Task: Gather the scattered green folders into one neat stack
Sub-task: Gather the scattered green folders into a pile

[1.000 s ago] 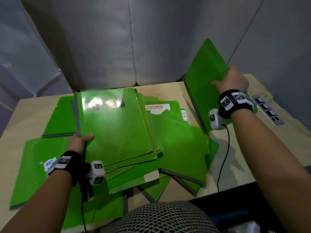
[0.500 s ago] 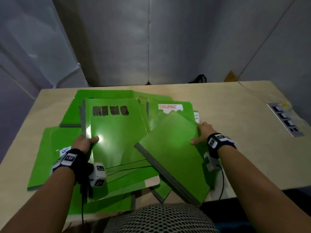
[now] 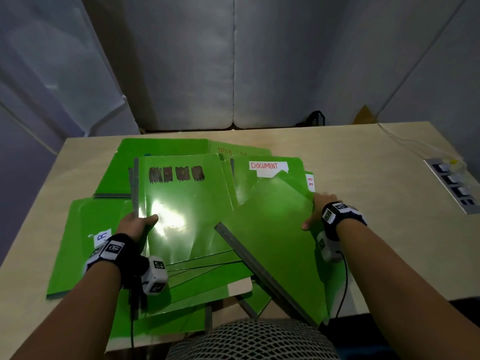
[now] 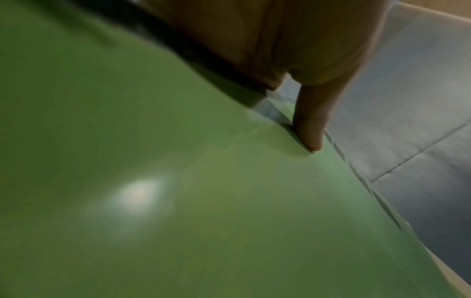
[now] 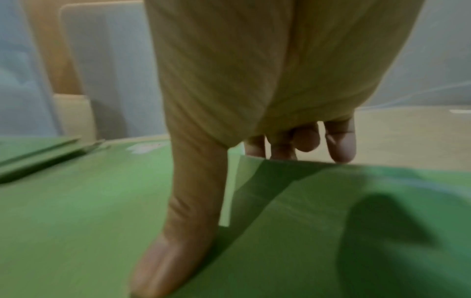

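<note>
I have my left hand point(image 3: 135, 224) gripping the left edge of the folder with the scribbled-out title point(image 3: 181, 211), thumb lying on its glossy cover and fingers tucked beneath; it sits on top of the fanned pile of green folders point(image 3: 197, 281) at the middle of the wooden table point(image 3: 363, 203). My right hand point(image 3: 318, 207) holds the right edge of a tilted plain folder point(image 3: 275, 245), thumb on top and fingers curled under the edge. That folder lies askew, its grey spine point(image 3: 259, 274) running toward the near edge, overlapping the DOCUMENT folder point(image 3: 267, 167) farther back. An R-labelled folder point(image 3: 78, 242) lies at the left, a power strip point(image 3: 453, 184) far right.
</note>
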### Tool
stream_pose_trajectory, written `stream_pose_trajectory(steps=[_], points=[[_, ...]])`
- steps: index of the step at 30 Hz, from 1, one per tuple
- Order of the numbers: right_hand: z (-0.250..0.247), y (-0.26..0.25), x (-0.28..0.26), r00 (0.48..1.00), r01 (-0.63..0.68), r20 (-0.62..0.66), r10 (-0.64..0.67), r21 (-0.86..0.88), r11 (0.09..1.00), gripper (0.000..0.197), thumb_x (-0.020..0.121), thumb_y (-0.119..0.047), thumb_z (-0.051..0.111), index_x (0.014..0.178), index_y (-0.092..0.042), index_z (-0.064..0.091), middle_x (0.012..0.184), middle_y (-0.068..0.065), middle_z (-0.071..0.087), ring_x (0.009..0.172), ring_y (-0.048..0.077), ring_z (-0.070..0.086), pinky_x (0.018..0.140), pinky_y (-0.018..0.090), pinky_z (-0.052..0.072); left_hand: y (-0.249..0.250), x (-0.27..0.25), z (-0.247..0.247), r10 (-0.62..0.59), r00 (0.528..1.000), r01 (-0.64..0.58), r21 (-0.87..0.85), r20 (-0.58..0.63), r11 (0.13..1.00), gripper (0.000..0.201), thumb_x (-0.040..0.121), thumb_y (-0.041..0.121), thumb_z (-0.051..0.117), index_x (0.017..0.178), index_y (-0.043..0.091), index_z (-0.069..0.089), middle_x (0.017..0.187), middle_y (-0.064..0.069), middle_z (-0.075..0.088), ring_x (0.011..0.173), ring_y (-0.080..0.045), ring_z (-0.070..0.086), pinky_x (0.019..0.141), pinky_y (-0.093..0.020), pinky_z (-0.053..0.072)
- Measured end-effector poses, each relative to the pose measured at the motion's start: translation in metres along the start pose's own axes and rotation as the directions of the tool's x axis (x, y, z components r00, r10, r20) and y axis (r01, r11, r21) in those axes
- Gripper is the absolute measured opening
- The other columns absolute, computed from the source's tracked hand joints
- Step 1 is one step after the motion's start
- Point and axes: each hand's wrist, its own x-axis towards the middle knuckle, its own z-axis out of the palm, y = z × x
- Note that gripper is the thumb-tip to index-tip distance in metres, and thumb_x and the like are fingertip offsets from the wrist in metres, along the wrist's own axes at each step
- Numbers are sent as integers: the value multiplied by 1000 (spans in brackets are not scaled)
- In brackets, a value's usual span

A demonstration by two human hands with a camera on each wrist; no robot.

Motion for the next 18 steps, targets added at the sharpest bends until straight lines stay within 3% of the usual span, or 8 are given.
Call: stream_pose_trajectory(steps=[2, 4, 7, 10, 13, 15, 18], points=[[-3, 6, 2, 999, -9, 47, 6, 62, 998, 84, 60, -44, 90, 124, -3, 54, 123, 15, 62, 104, 30, 61, 88, 37, 51, 0, 2, 0, -6, 1000, 6, -37, 5, 999, 61, 87, 16, 66, 138, -7, 39, 130, -24, 54, 106, -32, 54, 89, -35, 42], [-12, 10, 4, 996, -8, 84, -12, 232, 973, 78, 64, -30, 90, 128, -4, 55, 128, 14, 63, 111, 31, 62, 98, 42, 49, 0, 3, 2, -17, 1000, 19, -101, 14, 995, 61, 78, 17, 70, 129, -8, 46, 123, -24, 59, 101, -29, 56, 87, -36, 43], [-43, 14, 0, 995, 36, 68, -75, 446, 894, 60, 71, -7, 84, 126, -2, 59, 127, 17, 64, 111, 32, 62, 104, 49, 44, 3, 1, 12, -3, 1000, -1, -149, -27, 989, 53, 59, 24, 68, 101, -5, 55, 97, -22, 62, 87, -29, 57, 79, -40, 47], [-88, 13, -4, 998, 58, -10, -58, 331, 942, 59, 72, -20, 85, 120, 4, 63, 124, 19, 65, 112, 33, 62, 100, 42, 45, 11, -7, 24, 43, 997, -49, -107, -65, 993, 30, 72, 22, 64, 87, -2, 54, 79, -16, 54, 71, -26, 49, 62, -34, 42], [-140, 13, -13, 994, 90, -81, -71, 267, 959, 51, 73, -23, 84, 112, 5, 65, 116, 17, 66, 101, 30, 61, 87, 33, 44, 16, -10, 34, 62, 997, -66, -137, -37, 988, 19, 74, 22, 63, 76, 6, 52, 80, -15, 57, 72, -25, 51, 65, -36, 44], [-175, 11, -24, 984, 81, -173, -41, 232, 969, 52, 75, -26, 83, 110, 4, 61, 111, 17, 62, 95, 28, 56, 80, 32, 39, 21, -11, 37, 71, 997, -73, -97, -31, 993, 20, 76, 20, 64, 83, 4, 54, 75, -12, 56, 65, -23, 50, 59, -30, 43], [-215, 8, -33, 928, 124, -371, 17, 353, 928, 64, 74, -26, 83, 123, 6, 57, 121, 20, 62, 110, 34, 59, 86, 36, 44, 25, -10, 40, 59, 998, -59, -51, 11, 997, 28, 74, 21, 64, 91, 0, 56, 72, -11, 56, 55, -21, 47, 50, -24, 40]])
